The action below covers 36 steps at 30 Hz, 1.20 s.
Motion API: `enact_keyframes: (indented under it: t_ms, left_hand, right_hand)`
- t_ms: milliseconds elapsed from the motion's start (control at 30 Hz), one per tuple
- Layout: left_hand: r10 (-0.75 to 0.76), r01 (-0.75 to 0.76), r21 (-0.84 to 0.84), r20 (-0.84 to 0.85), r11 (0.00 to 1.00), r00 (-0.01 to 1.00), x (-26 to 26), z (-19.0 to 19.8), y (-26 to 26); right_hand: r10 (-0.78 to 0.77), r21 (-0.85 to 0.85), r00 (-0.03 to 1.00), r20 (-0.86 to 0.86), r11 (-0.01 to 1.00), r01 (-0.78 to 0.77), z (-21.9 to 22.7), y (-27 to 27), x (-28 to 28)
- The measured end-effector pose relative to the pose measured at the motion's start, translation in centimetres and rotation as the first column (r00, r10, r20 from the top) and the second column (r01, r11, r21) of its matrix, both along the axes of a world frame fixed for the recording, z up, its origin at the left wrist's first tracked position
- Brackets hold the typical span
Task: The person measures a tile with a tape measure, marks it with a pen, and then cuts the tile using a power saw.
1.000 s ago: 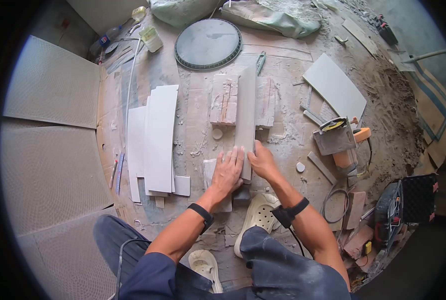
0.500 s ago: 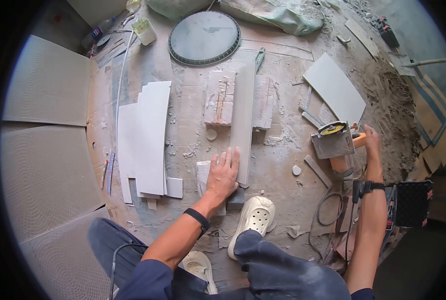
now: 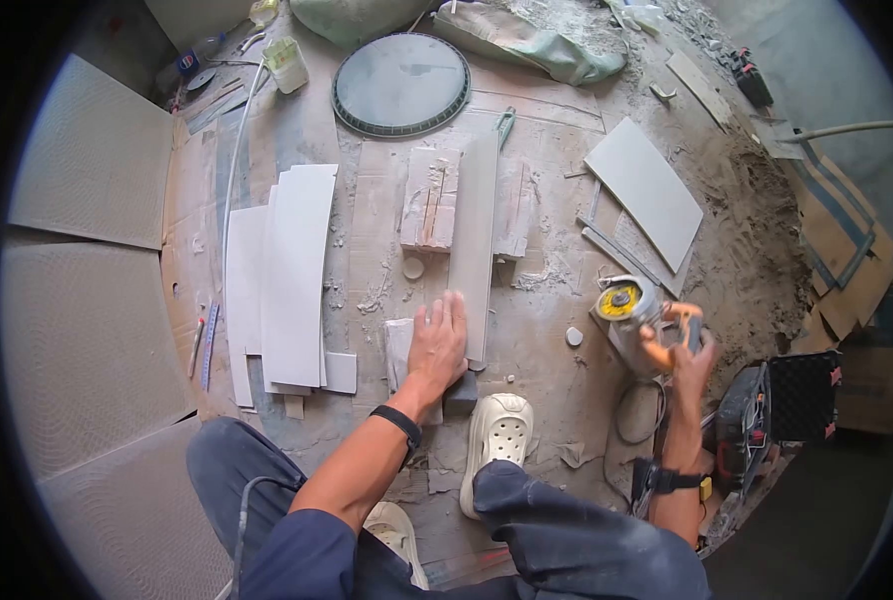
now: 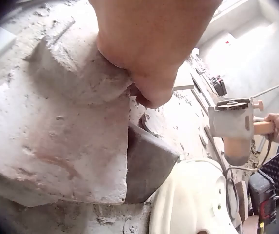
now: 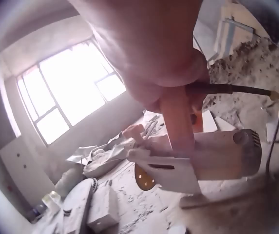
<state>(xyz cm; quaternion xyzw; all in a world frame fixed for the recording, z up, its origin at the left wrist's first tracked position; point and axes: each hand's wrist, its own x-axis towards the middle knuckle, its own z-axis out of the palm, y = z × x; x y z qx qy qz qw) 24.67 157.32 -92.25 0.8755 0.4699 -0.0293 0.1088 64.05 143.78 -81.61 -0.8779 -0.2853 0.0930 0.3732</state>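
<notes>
In the head view a long narrow tile strip (image 3: 475, 250) lies across a split pale block (image 3: 430, 205) and a second pale block (image 3: 513, 205). My left hand (image 3: 439, 340) rests on the strip's near left edge with fingers extended forward. Under that hand sit a whitish block (image 4: 61, 146) and a dark grey block (image 4: 151, 163). My right hand (image 3: 695, 362) grips the orange handle of a handheld circular saw (image 5: 217, 161). The saw's yellow blade (image 3: 619, 299) faces up in the head view, off to the right of the strip.
White tile pieces (image 3: 297, 270) are stacked at left, and a large tile (image 3: 647, 190) lies at right. A round grey lid (image 3: 402, 85) sits at the back. The saw's cord (image 3: 612, 460) loops near an open toolbox (image 3: 742, 425). A shoe (image 3: 502, 440) stands close to the strip's near end.
My right hand has left the strip, reached right, taken hold of the saw by its handle and turned it, bringing it slightly nearer. My left hand has stayed on the strip.
</notes>
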Motion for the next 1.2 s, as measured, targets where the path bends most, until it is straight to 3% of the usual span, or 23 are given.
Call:
enact_keyframes:
  t_ms: [33, 67, 100, 167, 300, 467, 533, 633, 800, 867, 967, 1133, 1200]
  left_hand:
    - [-0.021, 0.02, 0.045, 0.017, 0.999, 1.0, -0.2, -0.2, -0.1]
    - [-0.041, 0.038, 0.087, 0.034, 0.995, 0.999, -0.3, -0.4, -0.5]
    - [-0.039, 0.036, 0.082, 0.037, 0.996, 0.999, -0.3, -0.4, -0.7]
    - [-0.025, 0.023, 0.043, 0.043, 0.999, 0.999, -0.2, 0.0, -0.3]
    - [-0.017, 0.016, 0.011, 0.026, 1.0, 1.0, -0.1, 0.2, -0.3]
    - [0.02, -0.02, -0.021, 0.003, 1.0, 1.0, 0.2, -0.2, -0.2]
    - [0.029, -0.029, -0.017, 0.014, 0.999, 0.999, 0.3, -0.9, -0.5]
    - [0.048, -0.049, 0.047, 0.028, 0.998, 0.998, 0.3, -1.7, -0.5]
    - [0.061, -0.059, 0.07, -0.022, 0.996, 0.998, 0.4, -2.0, -0.7]
    - [0.068, -0.066, 0.073, -0.015, 0.995, 0.998, 0.4, -2.2, -0.7]
    - [0.065, -0.063, 0.077, -0.018, 0.995, 0.998, 0.3, -1.8, -0.8]
    - [0.06, -0.054, 0.104, -0.061, 0.993, 0.996, 0.3, -1.6, -0.9]
    - [0.067, -0.062, 0.128, -0.035, 0.99, 0.997, 0.3, -1.9, -0.8]
  right_hand:
    - [-0.031, 0.135, 0.959, -0.282, 0.988, 0.072, -0.6, -1.0, -1.3]
    - [-0.04, 0.128, 0.806, -0.59, 0.982, 0.142, -0.5, -2.2, -1.9]
    - [-0.042, 0.092, 0.558, -0.829, 0.973, 0.21, 0.3, -2.5, -3.3]
    - [0.069, 0.192, 0.328, -0.942, 0.914, 0.359, -2.0, -1.5, -4.5]
    - [0.0, 0.087, 0.288, -0.958, 0.953, 0.29, -0.6, 3.2, -5.2]
    - [-0.033, 0.036, 0.334, -0.942, 0.98, 0.197, 4.8, 10.0, -5.5]
    - [0.239, 0.229, 0.414, -0.878, 0.971, -0.075, 6.1, 14.0, -5.1]
    - [0.291, 0.222, 0.467, -0.835, 0.955, -0.198, 9.8, 21.9, -7.3]
    - [0.296, 0.185, 0.575, -0.763, 0.952, -0.244, 9.6, 32.2, -7.4]
    - [0.38, 0.21, 0.671, -0.637, 0.923, -0.323, 8.9, 34.5, -8.0]
    - [0.527, 0.267, 0.677, -0.514, 0.848, -0.458, 8.0, 36.9, -9.1]
    - [0.504, 0.262, 0.701, -0.505, 0.863, -0.432, 4.9, 39.0, -9.4]
    - [0.542, 0.353, 0.705, -0.458, 0.839, -0.415, 4.4, 39.1, -10.4]
